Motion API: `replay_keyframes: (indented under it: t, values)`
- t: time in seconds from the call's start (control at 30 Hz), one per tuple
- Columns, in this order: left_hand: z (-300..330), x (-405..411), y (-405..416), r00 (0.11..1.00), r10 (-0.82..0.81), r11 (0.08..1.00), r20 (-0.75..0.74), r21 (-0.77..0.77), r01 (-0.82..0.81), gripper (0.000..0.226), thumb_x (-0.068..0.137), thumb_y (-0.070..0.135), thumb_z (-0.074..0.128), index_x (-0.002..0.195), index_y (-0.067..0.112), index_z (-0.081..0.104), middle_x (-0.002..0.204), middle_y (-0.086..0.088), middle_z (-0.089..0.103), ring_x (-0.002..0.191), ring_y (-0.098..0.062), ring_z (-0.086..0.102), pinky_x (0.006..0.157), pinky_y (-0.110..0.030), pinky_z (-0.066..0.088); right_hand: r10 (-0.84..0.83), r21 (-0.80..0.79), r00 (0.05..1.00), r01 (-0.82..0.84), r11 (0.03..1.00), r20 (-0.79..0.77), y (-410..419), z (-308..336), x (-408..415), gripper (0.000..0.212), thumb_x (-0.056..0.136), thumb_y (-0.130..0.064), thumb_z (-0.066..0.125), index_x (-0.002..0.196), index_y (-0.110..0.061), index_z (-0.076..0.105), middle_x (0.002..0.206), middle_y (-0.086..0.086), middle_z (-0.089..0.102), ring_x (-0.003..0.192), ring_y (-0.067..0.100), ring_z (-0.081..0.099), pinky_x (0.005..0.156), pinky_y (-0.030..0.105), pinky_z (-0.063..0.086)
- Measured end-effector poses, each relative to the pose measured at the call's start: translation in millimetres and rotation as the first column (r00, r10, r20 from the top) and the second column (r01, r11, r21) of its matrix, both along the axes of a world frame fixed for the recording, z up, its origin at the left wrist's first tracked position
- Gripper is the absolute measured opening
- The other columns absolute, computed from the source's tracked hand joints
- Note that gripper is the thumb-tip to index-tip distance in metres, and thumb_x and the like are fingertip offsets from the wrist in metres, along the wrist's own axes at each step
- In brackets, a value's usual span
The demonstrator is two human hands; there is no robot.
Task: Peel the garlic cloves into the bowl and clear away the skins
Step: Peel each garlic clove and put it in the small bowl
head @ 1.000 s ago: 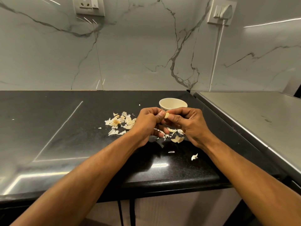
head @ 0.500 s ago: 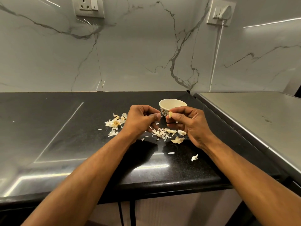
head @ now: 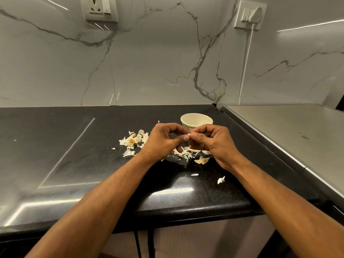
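Observation:
A small cream bowl stands on the black counter, just behind my hands. My right hand pinches a garlic clove between thumb and fingers; only its pale tip shows. My left hand meets it fingertip to fingertip, its thumb and fingers curled against the same clove. Loose garlic skins lie scattered to the left of my hands, with more skins beneath and in front of them. The inside of the bowl is hard to make out.
A steel appliance top adjoins the counter on the right. Two stray skin bits lie near the counter's front edge. The marble wall carries a socket and a plugged-in socket with a white cable.
My hands had drawn slightly apart half a second ago, with the clove held up in my right hand; now they have come back together on the clove.

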State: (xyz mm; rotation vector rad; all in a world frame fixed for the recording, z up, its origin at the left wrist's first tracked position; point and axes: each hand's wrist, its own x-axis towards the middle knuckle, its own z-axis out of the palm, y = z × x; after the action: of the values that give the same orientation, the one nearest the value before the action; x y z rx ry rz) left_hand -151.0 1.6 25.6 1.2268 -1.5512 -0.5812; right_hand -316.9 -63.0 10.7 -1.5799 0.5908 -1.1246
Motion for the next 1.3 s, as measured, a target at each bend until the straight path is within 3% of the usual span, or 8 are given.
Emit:
replay_keyframes:
  t: [0.17, 0.3, 0.43, 0.63, 0.83, 0.97, 1.1, 1.3]
  values:
    - [-0.3, -4.0, -0.6, 0.998, 0.065, 0.998, -0.020, -0.012, -0.066, 0.004, 0.087, 0.009, 0.070, 0.090, 0.006, 0.070, 0.077, -0.012, 0.071, 0.054, -0.015, 0.065, 0.043, -0.022, 0.049, 0.031, -0.019, 1.000, -0.031, 0.999, 0.000, 2.7, 1.3, -1.0, 0.019, 0.073, -0.012, 0.075, 0.088, -0.002, 0.073, 0.078, 0.015, 0.073, 0.073, 0.025, 0.071, 0.072, 0.037, 0.062]
    - [2.1, -6.6, -0.2, 0.988, 0.071, 0.997, -0.134, 0.052, -0.065, 0.008, 0.088, 0.000, 0.064, 0.082, 0.001, 0.069, 0.072, -0.018, 0.068, 0.051, -0.015, 0.062, 0.040, -0.021, 0.045, 0.033, -0.045, 0.999, -0.034, 0.998, -0.011, 2.9, 0.9, -1.5, 0.018, 0.072, -0.011, 0.076, 0.087, -0.002, 0.074, 0.085, 0.023, 0.073, 0.076, 0.032, 0.071, 0.073, 0.038, 0.062]
    - [3.8, -8.3, 1.1, 0.956, 0.053, 0.989, -0.289, 0.149, -0.010, 0.015, 0.090, -0.004, 0.058, 0.078, -0.003, 0.067, 0.061, -0.012, 0.062, 0.046, -0.015, 0.057, 0.039, -0.022, 0.041, 0.046, -0.060, 0.999, -0.047, 0.997, -0.024, 2.9, 1.0, -1.6, 0.020, 0.072, -0.012, 0.075, 0.088, 0.000, 0.073, 0.085, 0.022, 0.073, 0.081, 0.039, 0.072, 0.077, 0.044, 0.061]
    - [1.6, -10.6, -0.6, 0.933, 0.024, 0.971, -0.358, 0.231, 0.064, 0.021, 0.095, 0.004, 0.052, 0.077, 0.004, 0.064, 0.060, -0.004, 0.057, 0.046, -0.016, 0.055, 0.040, -0.021, 0.035, 0.048, -0.095, 0.999, -0.049, 0.994, -0.013, 4.5, 2.2, -1.9, 0.017, 0.073, -0.011, 0.074, 0.088, -0.003, 0.074, 0.084, 0.018, 0.074, 0.081, 0.035, 0.073, 0.076, 0.044, 0.061]
    - [-0.9, -5.9, -0.2, 0.954, -0.005, 0.985, -0.300, 0.164, 0.057, 0.016, 0.097, 0.012, 0.056, 0.091, 0.002, 0.066, 0.069, -0.006, 0.060, 0.043, -0.011, 0.053, 0.036, -0.019, 0.034, -0.017, -0.091, 1.000, 0.018, 0.996, 0.012, 2.3, 1.6, -1.5, 0.014, 0.077, -0.007, 0.074, 0.090, -0.001, 0.074, 0.076, 0.014, 0.073, 0.071, 0.024, 0.071, 0.073, 0.038, 0.062]
    - [-2.6, -7.3, 0.1, 0.975, 0.005, 0.996, -0.223, 0.086, 0.014, 0.010, 0.089, 0.017, 0.067, 0.088, 0.007, 0.067, 0.071, -0.011, 0.064, 0.042, -0.009, 0.053, 0.036, -0.018, 0.036, -0.024, -0.104, 1.000, 0.025, 0.994, 0.013, 1.0, -0.4, -1.8, 0.017, 0.083, -0.002, 0.070, 0.097, 0.006, 0.073, 0.082, 0.020, 0.073, 0.073, 0.024, 0.071, 0.072, 0.034, 0.061]
    - [-3.2, -9.7, -1.2, 0.980, 0.031, 0.996, -0.198, 0.086, -0.014, 0.011, 0.094, 0.013, 0.060, 0.088, 0.005, 0.066, 0.065, -0.003, 0.062, 0.040, -0.010, 0.052, 0.035, -0.020, 0.034, 0.003, -0.104, 1.000, -0.002, 0.995, 0.012, 1.9, 0.0, -1.6, 0.021, 0.077, -0.011, 0.072, 0.095, 0.000, 0.074, 0.083, 0.015, 0.074, 0.076, 0.024, 0.072, 0.074, 0.037, 0.061]
    - [-3.5, -18.0, -3.1, 0.979, 0.120, 0.992, -0.164, 0.044, -0.115, 0.022, 0.098, 0.008, 0.053, 0.078, 0.009, 0.063, 0.058, -0.011, 0.055, 0.046, -0.019, 0.052, 0.037, -0.019, 0.038, 0.019, -0.128, 1.000, -0.016, 0.992, 0.016, 2.0, -1.0, 1.7, 0.008, 0.079, -0.006, 0.072, 0.087, -0.007, 0.075, 0.079, 0.013, 0.074, 0.074, 0.024, 0.072, 0.074, 0.039, 0.061]
